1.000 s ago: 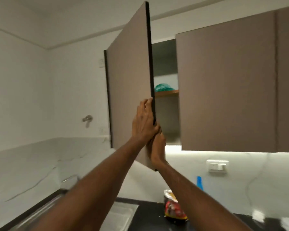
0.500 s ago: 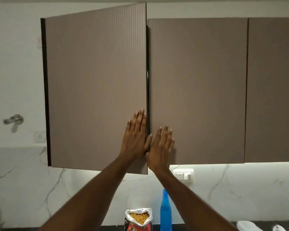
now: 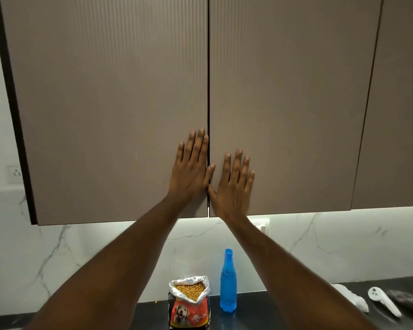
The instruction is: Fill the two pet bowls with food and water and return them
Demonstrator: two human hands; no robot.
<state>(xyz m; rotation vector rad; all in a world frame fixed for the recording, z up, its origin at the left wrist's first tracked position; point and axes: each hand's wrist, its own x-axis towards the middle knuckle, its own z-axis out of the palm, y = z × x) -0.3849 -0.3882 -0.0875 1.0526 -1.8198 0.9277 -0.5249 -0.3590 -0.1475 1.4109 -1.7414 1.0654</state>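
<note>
Fingers [image 3: 196,148] of both hands lie spread flat, gripping nothing, against the cabinet doors [image 3: 284,103].

Closed cabinet doors [image 3: 284,103] are blocking the way ahead, while the food bag [image 3: 190,303] and blue bottle [image 3: 228,285] are crowding the table [image 3: 284,308] below.

wall cabinets [image 3: 284,91] taupe, shut | backsplash [image 3: 343,246] white marble, underlit | countertop [image 3: 284,306] black

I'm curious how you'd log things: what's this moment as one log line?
hands: left, right flat on cupboard doors | doors: shut | counter: open food bag, blue bottle | bowls: unseen
</note>
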